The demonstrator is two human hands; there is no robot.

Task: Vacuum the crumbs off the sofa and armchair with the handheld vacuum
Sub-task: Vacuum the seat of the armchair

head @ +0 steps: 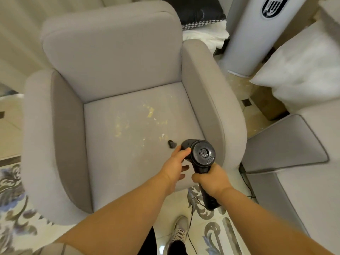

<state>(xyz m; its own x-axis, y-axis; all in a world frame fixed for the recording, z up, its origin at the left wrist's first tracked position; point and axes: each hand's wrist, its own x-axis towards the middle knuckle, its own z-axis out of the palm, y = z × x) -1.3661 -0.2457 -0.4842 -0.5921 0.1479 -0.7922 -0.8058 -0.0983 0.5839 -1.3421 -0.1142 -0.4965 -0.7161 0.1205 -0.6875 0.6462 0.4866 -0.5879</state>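
1. Head view: a grey armchair [114, 57] fills the middle of the frame, seen from above and in front, with pale yellowish crumbs [150, 112] scattered over the right half of its seat cushion.
2. The black handheld vacuum [201, 153] sits over the front right part of the seat; its round vented rear faces the camera and its small nozzle [171, 143] rests at or just above the fabric, near the closest crumbs.
3. The right hand [211, 178] is wrapped tight around the vacuum's handle, which slants down toward the floor.
4. The left hand [175, 165] has its thumb pressed on the vacuum's barrel, the other fingers loosely curled beneath it.
5. A sofa cushion [283, 144] lies to the right, and a shoe [179, 231] stands on the patterned tile floor [215, 234].
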